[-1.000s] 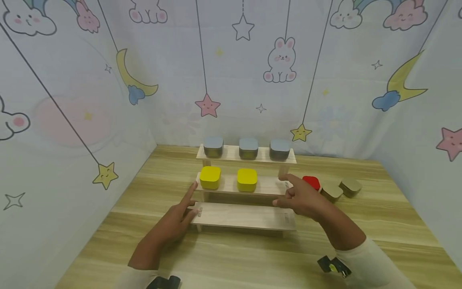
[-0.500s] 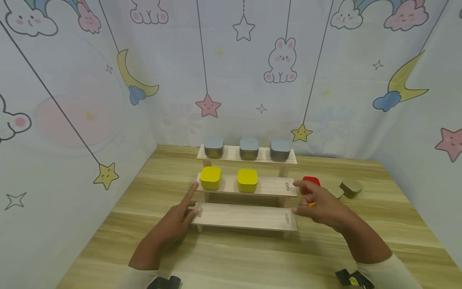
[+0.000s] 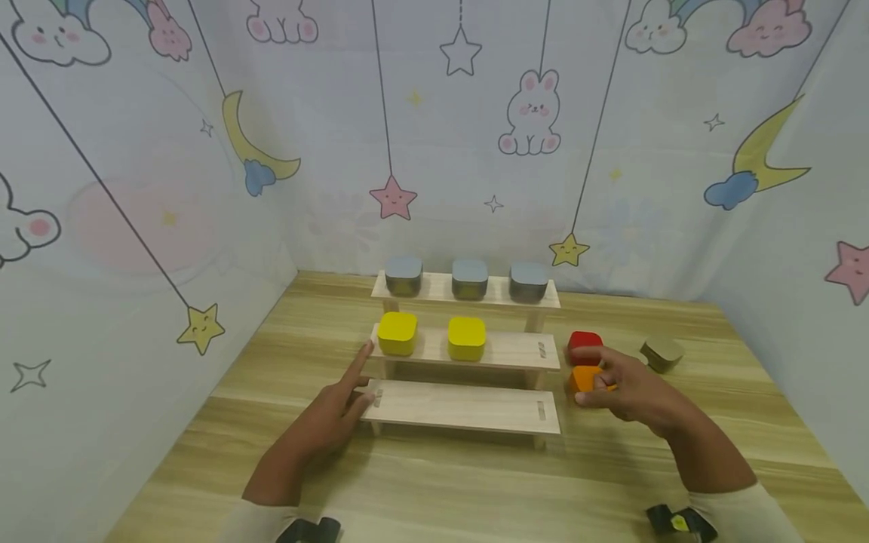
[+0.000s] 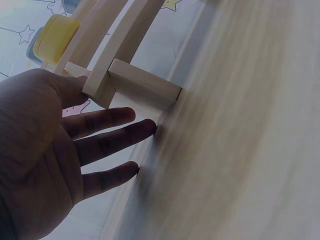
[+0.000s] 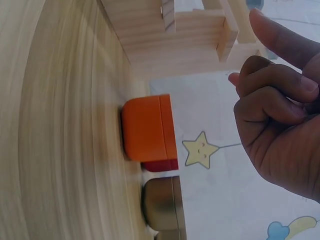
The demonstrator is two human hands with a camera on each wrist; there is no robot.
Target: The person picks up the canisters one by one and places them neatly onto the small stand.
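From where I stand, the person's left hand (image 3: 333, 411) rests at the left end of a three-tiered pale wooden shelf (image 3: 462, 407), forefinger at the middle tier, thumb at the lowest, other fingers stretched out loosely. The right hand (image 3: 627, 388) hangs beside the shelf over an orange block with rounded corners (image 5: 145, 130), forefinger and thumb apart, other fingers curled, gripping nothing. That block sits on the tabletop, near a rounded red block (image 3: 585, 339). Compared with a second ago, the right hand has moved away from the shelf's right end, and the orange block, hidden then, now shows; the left hand hasn't budged.
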